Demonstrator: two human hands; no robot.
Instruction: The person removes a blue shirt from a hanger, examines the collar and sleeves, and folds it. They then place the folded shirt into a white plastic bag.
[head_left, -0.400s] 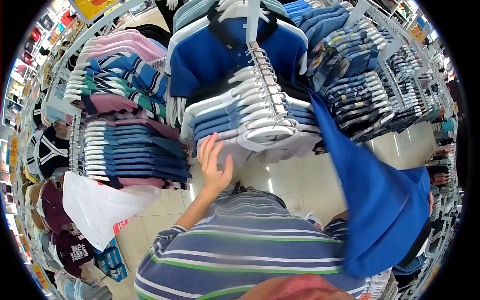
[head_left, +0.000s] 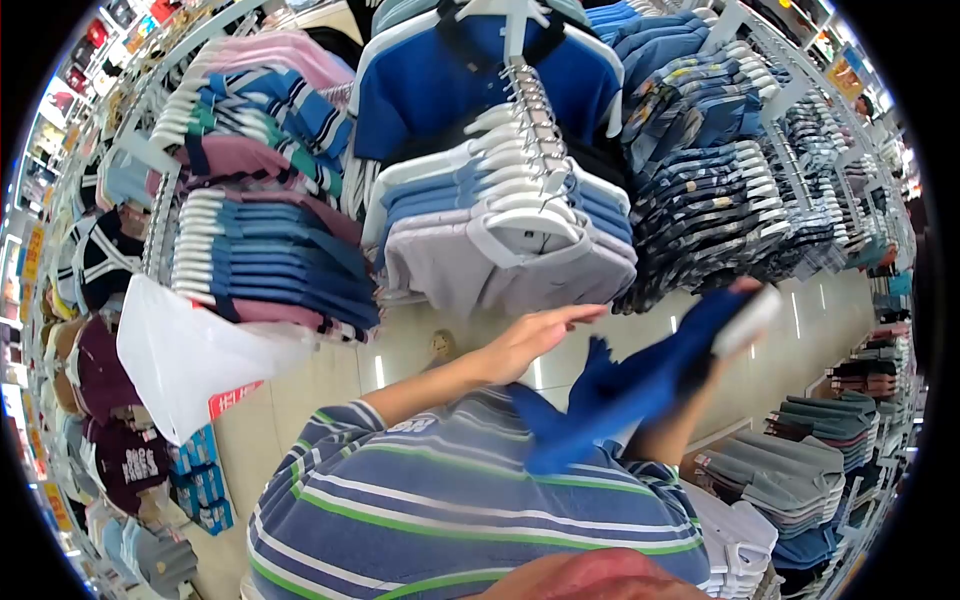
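My right hand (head_left: 742,300), partly smeared by motion, grips a blue shirt (head_left: 630,395) in front of my body. The shirt is bunched and slants down to the left, with a dark part and a blurred white piece I cannot make out near my fingers. My left hand (head_left: 530,345) is open, fingers stretched toward the right, with nothing in it. Just above it hangs a light grey polo shirt (head_left: 450,262) on a white hanger (head_left: 532,222), at the front of the middle rack.
Blue shirts (head_left: 265,255) hang on the left rack, patterned shirts (head_left: 710,205) on the right. A white sign sheet (head_left: 190,350) sticks out at the left. Folded grey garments (head_left: 780,465) are stacked at the lower right.
My left hand has left the grey polo shirt and moved right, in front of my body. The blue shirt has swung from the far right toward the middle and is now bunched up.
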